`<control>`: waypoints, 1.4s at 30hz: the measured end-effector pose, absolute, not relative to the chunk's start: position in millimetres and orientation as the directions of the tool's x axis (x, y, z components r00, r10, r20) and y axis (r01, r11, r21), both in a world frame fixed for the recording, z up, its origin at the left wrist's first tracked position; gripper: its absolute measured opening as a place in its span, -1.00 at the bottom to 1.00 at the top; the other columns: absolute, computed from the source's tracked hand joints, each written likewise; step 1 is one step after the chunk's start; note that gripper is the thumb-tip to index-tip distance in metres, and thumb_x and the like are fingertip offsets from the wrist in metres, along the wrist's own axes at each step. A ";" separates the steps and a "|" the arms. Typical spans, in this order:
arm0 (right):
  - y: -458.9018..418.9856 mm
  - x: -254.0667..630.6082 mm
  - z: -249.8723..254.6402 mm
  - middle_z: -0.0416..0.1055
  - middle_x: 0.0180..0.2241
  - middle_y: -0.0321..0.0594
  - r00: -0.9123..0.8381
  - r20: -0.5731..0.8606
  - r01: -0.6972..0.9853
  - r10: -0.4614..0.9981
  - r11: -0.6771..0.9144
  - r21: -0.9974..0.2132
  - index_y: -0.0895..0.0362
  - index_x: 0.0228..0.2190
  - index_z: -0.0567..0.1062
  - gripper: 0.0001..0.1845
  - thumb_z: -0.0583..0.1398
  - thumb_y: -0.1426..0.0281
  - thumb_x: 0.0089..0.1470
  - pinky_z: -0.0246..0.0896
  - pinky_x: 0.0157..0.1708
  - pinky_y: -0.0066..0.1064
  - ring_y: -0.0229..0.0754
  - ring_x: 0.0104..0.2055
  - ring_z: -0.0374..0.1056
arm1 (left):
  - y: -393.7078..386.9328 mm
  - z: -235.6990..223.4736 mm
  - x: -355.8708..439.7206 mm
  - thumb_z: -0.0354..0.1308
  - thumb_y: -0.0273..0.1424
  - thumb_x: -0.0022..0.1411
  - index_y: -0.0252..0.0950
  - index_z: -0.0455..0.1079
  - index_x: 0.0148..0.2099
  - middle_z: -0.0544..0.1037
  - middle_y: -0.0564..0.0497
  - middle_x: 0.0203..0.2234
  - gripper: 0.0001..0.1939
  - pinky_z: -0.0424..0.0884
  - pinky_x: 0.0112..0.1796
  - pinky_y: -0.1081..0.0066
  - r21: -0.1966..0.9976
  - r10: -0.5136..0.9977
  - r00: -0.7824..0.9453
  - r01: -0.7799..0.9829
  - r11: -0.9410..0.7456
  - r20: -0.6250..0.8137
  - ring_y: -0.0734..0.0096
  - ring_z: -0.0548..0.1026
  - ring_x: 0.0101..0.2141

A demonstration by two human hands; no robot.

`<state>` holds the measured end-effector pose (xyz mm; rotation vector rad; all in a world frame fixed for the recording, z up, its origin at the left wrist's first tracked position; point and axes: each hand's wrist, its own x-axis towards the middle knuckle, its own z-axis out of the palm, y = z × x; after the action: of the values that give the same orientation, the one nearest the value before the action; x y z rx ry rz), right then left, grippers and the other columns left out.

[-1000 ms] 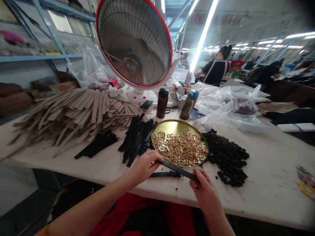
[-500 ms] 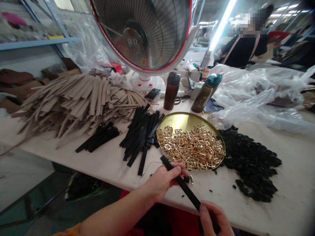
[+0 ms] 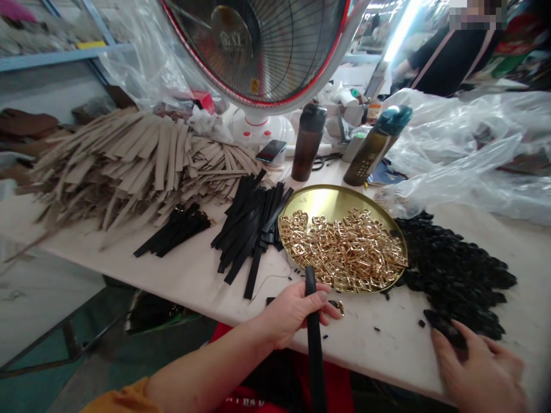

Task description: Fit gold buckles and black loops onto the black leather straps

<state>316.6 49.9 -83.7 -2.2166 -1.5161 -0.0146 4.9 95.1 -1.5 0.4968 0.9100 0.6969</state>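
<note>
My left hand (image 3: 296, 311) is closed around a black strap (image 3: 314, 344), which stands nearly upright at the table's front edge. A small gold buckle (image 3: 338, 307) lies just right of that hand. My right hand (image 3: 477, 370) rests at the near end of a heap of small black loops (image 3: 456, 275), fingers spread over a few of them. Between the hands sits a round gold tray (image 3: 327, 201) full of gold buckles (image 3: 344, 252).
A pile of black straps (image 3: 252, 229) and a smaller bundle (image 3: 176, 229) lie left of the tray, beside a big heap of tan strips (image 3: 129, 166). Behind stand a round heater (image 3: 267, 46), two bottles (image 3: 307, 140), a phone (image 3: 271, 151) and clear plastic bags (image 3: 465, 160). Another person (image 3: 456, 51) works far back.
My right hand let go of the strap and moved right to the black loops. My left hand turned the strap from slanted to nearly upright. The camera leaned in closer.
</note>
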 end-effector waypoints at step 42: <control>13.1 154.6 -31.0 0.39 -0.52 -0.37 0.076 -0.434 -0.498 0.898 -0.343 -0.796 0.10 -0.30 0.47 -0.70 0.27 0.28 -0.16 0.25 -0.54 -0.56 -0.38 -0.55 0.25 | 40.4 3.1 3.0 -0.21 -0.30 0.21 -0.31 0.28 -0.35 0.39 0.07 -0.61 -0.71 0.14 -0.61 0.54 0.897 0.798 0.517 0.436 0.065 -0.309 0.51 0.30 -0.66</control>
<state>154.6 13.1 -31.0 -1.1881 -0.4760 1.5460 3.0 40.4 3.1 1.5648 1.0929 0.3778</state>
